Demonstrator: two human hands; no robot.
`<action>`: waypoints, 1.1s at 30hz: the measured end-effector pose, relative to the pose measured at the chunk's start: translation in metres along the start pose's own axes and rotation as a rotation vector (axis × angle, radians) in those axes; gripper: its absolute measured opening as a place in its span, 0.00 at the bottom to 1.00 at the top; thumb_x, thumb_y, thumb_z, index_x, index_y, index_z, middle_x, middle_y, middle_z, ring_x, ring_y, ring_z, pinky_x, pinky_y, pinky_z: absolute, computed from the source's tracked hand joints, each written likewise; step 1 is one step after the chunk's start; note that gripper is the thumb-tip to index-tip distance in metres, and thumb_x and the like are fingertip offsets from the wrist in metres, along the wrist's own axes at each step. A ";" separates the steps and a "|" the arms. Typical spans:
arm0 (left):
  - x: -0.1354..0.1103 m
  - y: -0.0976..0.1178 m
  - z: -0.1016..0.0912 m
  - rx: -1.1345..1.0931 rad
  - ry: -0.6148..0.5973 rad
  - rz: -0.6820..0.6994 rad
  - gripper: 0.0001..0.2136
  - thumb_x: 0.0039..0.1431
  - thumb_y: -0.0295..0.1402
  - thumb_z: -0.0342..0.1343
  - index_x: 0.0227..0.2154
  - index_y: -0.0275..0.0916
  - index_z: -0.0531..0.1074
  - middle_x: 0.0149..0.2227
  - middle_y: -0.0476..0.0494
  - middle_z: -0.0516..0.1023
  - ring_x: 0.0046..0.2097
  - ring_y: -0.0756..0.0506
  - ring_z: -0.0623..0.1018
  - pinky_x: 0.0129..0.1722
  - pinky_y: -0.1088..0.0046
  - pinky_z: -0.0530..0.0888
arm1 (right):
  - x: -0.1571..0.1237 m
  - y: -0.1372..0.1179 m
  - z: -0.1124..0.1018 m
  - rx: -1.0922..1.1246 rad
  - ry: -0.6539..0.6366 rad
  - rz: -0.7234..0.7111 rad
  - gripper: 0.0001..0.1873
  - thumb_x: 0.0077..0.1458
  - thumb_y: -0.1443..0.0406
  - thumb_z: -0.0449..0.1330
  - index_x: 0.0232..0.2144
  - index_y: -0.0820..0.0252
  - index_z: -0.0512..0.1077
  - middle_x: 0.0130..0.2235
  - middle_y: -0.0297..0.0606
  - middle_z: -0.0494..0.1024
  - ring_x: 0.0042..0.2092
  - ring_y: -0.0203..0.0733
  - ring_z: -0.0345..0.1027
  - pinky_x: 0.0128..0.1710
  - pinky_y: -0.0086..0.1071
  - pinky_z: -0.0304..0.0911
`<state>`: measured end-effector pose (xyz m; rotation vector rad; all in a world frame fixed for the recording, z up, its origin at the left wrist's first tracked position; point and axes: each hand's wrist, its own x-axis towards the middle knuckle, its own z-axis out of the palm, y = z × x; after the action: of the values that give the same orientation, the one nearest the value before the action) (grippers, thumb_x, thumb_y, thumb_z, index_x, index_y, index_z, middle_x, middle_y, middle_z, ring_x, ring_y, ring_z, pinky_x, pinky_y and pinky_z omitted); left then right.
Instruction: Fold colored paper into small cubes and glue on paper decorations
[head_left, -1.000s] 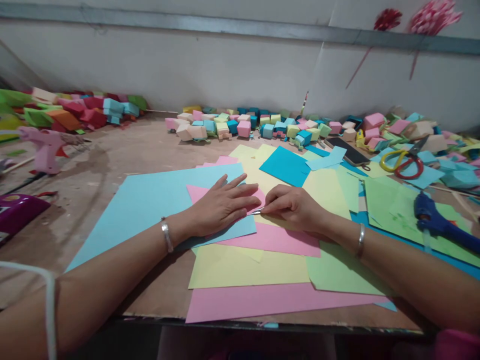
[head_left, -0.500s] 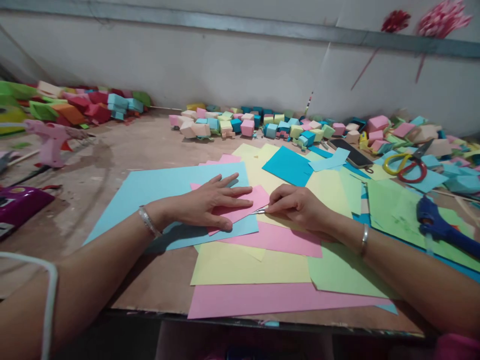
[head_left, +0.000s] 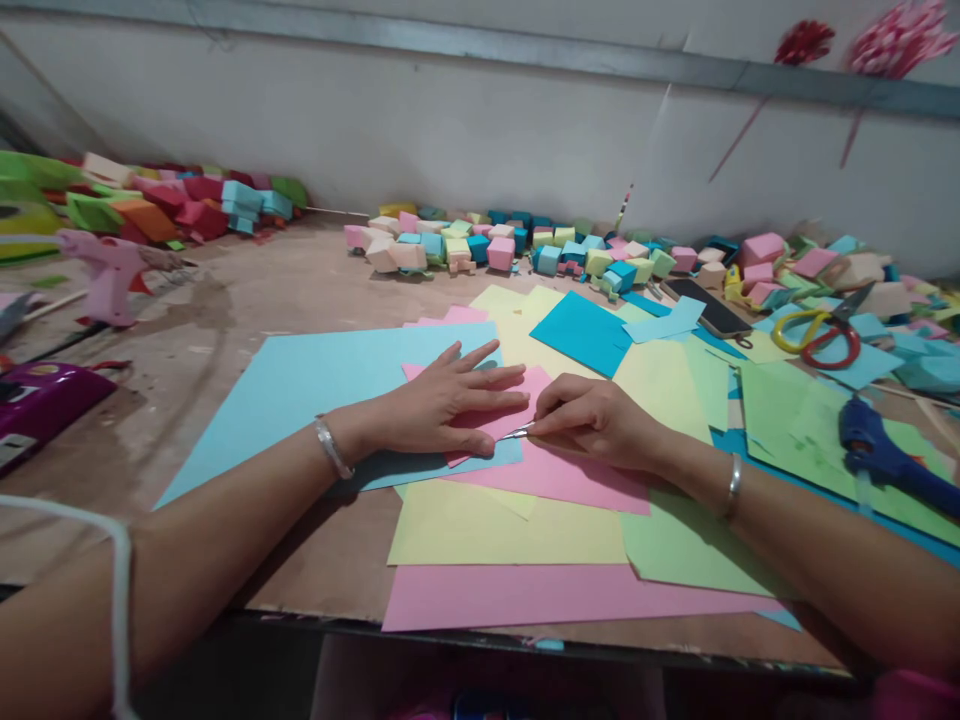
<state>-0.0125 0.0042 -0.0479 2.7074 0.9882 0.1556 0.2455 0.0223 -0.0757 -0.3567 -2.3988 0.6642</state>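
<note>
My left hand [head_left: 461, 402] lies flat with its fingers spread, pressing on a small pink paper piece [head_left: 534, 382]. That piece rests over a large light blue sheet [head_left: 330, 375]. Just to the right, my right hand [head_left: 589, 418] is closed around a thin silver pointed tool [head_left: 516, 433]; its handle is hidden in the fingers. The tool's tip meets the lower edge of the pink piece, close to my left thumb. Underneath are overlapping sheets, among them a yellow sheet [head_left: 510, 530] and a pink sheet [head_left: 555, 598] near the table's front edge.
Folded paper boxes [head_left: 501, 250] line the wall. At the right are scissors [head_left: 817, 335], a phone [head_left: 709, 308] and a blue glue gun [head_left: 885, 455]. A pink glue gun [head_left: 109, 275] and a purple device [head_left: 49, 405] stand left. A white cable [head_left: 120, 600] crosses my left forearm.
My left hand has slid to the right together with the small pink piece. My right hand has stayed almost in place, with the tool against the paper's edge.
</note>
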 end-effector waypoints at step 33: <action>-0.012 -0.015 -0.014 -0.143 -0.195 0.011 0.29 0.53 0.51 0.59 0.59 0.59 0.62 0.68 0.52 0.51 0.70 0.34 0.42 0.64 0.43 0.37 | 0.007 -0.015 0.017 0.001 -0.015 -0.104 0.11 0.61 0.70 0.55 0.36 0.58 0.78 0.35 0.41 0.76 0.38 0.38 0.69 0.35 0.32 0.68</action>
<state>-0.0340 0.0102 -0.0388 2.5413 0.8715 -0.0346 0.2280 0.0059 -0.0759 -0.2262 -2.4128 0.6226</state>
